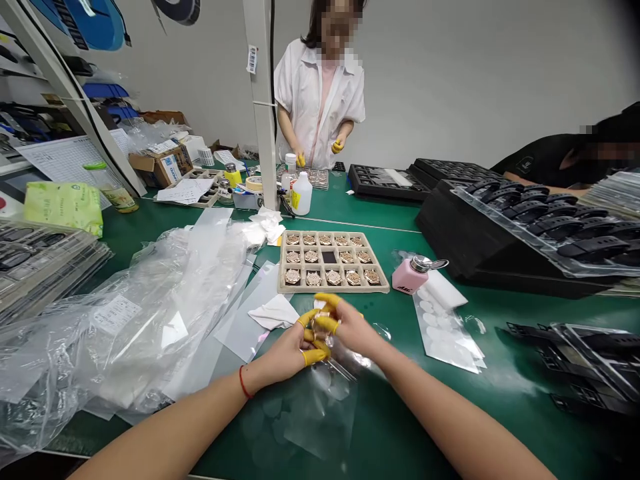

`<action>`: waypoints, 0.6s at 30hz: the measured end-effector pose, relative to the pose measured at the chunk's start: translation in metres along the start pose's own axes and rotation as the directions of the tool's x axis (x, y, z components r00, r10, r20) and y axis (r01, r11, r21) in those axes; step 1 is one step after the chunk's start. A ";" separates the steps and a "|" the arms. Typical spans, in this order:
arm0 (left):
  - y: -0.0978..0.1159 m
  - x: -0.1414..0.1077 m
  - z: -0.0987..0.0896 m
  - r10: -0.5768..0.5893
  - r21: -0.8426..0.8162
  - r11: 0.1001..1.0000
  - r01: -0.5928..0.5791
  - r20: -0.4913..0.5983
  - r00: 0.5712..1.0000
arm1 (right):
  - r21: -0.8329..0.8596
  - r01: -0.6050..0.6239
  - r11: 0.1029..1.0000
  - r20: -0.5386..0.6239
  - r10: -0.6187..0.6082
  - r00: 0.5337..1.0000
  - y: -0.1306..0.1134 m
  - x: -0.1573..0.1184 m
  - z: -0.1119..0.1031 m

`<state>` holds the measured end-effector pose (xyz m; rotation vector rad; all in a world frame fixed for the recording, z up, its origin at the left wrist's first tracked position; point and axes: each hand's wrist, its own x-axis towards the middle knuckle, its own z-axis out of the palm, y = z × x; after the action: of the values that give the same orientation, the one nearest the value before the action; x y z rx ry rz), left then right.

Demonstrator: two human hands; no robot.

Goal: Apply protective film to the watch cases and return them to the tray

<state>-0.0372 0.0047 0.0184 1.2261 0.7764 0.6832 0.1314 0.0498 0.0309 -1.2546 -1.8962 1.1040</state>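
Yellow finger cots cover the fingertips of both my hands, which meet over the near middle of the bench. Between them is a small rose-gold watch case (323, 328), partly hidden by the fingers. My left hand (293, 350) grips it from below and the left. From the upper right, my right hand (354, 328) closes its fingers on the same case. Just beyond them lies a beige compartment tray (334, 290) holding several similar watch cases; one middle compartment shows only its dark bottom. Below my hands lies a clear plastic sheet (320, 417) with round film pieces.
A pink pump bottle (410, 275) stands right of the tray, near a sheet of round stickers (440, 327). Crumpled clear plastic bags (150, 320) spread across the left. Black watch straps (595, 247) sit on a black foam holder. A co-worker (320, 100) stands opposite.
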 end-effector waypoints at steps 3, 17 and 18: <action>0.003 -0.002 -0.003 -0.056 0.040 0.998 0.055 0.028 0.998 | -0.123 -0.055 0.991 -0.248 0.023 0.968 -0.003 0.055 -0.023; 0.000 -0.003 -0.004 -0.022 0.181 0.983 0.014 0.045 0.999 | -0.543 -0.245 0.803 -0.428 -0.014 0.904 0.052 0.118 -0.078; 0.000 -0.003 -0.004 -0.028 0.177 0.984 0.021 0.039 0.999 | -0.559 -0.270 0.784 -0.437 -0.002 0.899 0.055 0.112 -0.085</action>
<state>-0.0422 0.0043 0.0184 1.3844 0.8301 0.5761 0.1837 0.1919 0.0264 -1.8336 -1.8887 0.2063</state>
